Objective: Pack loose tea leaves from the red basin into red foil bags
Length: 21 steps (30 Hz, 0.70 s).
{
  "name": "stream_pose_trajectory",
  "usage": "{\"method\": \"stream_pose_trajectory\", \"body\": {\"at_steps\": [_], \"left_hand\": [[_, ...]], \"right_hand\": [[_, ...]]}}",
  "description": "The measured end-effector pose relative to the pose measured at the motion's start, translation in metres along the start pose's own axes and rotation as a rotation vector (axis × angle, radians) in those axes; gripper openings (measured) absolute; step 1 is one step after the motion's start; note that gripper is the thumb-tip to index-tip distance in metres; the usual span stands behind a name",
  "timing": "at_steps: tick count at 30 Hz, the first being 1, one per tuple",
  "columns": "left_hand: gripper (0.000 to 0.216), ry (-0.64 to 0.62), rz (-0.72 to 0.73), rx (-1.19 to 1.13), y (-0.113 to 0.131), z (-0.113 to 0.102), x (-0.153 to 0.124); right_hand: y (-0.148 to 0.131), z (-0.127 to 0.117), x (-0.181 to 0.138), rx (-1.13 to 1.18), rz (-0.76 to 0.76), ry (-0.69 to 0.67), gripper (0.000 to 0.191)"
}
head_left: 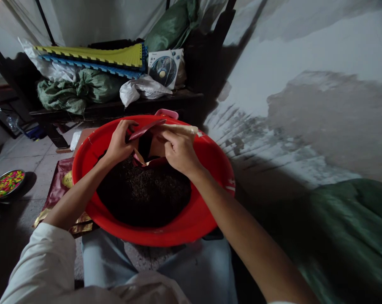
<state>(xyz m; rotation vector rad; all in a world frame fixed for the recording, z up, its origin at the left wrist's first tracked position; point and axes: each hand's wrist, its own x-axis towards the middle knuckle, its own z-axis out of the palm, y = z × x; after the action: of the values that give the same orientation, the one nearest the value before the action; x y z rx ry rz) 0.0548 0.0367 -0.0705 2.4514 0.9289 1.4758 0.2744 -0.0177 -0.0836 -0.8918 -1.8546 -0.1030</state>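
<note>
A large red basin (159, 237) stands in front of me, with a heap of dark brown, loose, tea-like material (146, 194) inside. Over its far half I hold a maroon bag (149, 128) with its mouth spread and a tan inner side showing. My left hand (120, 141) grips the bag's left edge, fingers bent around it. On the opposite edge, my right hand (180, 152) is closed with the fingertips pinching the bag's rim. The bag's lower part is hidden behind the rim and hands.
More maroon bags (57, 183) lie on the floor left of the basin. Further left is a metal bowl (7, 185) of colourful pieces. Behind, a dark bench (115, 109) bears sacks, foam mats (96, 57) and a box fan (165, 69). A green sack (355, 223) sits at right.
</note>
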Motion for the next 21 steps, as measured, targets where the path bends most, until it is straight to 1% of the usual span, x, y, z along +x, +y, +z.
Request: {"method": "stream_pose_trajectory", "body": {"at_steps": [2, 4, 5, 8, 9, 11, 13, 18, 20, 21], "left_hand": [[0.036, 0.000, 0.007, 0.002, -0.001, 0.000, 0.000], [0.036, -0.003, 0.008, 0.011, -0.001, 0.000, 0.000], [0.035, -0.004, 0.007, 0.015, -0.001, 0.001, 0.001], [0.033, 0.005, 0.014, 0.012, -0.002, 0.001, 0.001], [0.032, 0.009, 0.020, 0.006, -0.002, 0.001, 0.001], [0.032, 0.011, 0.030, -0.004, -0.003, 0.002, 0.001], [0.034, 0.004, 0.036, -0.003, -0.004, 0.002, 0.001], [0.035, 0.006, 0.037, 0.026, -0.004, 0.001, 0.001], [0.035, 0.007, 0.031, 0.028, -0.003, 0.000, 0.001], [0.034, 0.008, 0.028, 0.026, -0.003, 0.000, 0.001]], "right_hand": [[-0.002, 0.000, 0.001, 0.007, 0.001, 0.026, 0.038], [-0.006, -0.001, 0.002, 0.004, 0.037, 0.068, 0.016], [-0.008, -0.002, 0.002, -0.005, 0.060, 0.084, 0.016], [-0.011, -0.006, 0.001, -0.047, 0.125, 0.080, 0.050], [-0.011, -0.007, 0.001, -0.060, 0.144, 0.068, 0.059], [-0.010, -0.008, 0.001, -0.073, 0.165, 0.046, 0.071], [-0.010, -0.007, 0.001, -0.070, 0.166, 0.039, 0.073], [-0.013, -0.002, 0.000, -0.026, 0.150, 0.107, 0.065], [-0.012, -0.004, -0.001, -0.025, 0.128, 0.129, 0.060], [-0.009, -0.006, -0.001, -0.031, 0.108, 0.138, 0.054]]}}
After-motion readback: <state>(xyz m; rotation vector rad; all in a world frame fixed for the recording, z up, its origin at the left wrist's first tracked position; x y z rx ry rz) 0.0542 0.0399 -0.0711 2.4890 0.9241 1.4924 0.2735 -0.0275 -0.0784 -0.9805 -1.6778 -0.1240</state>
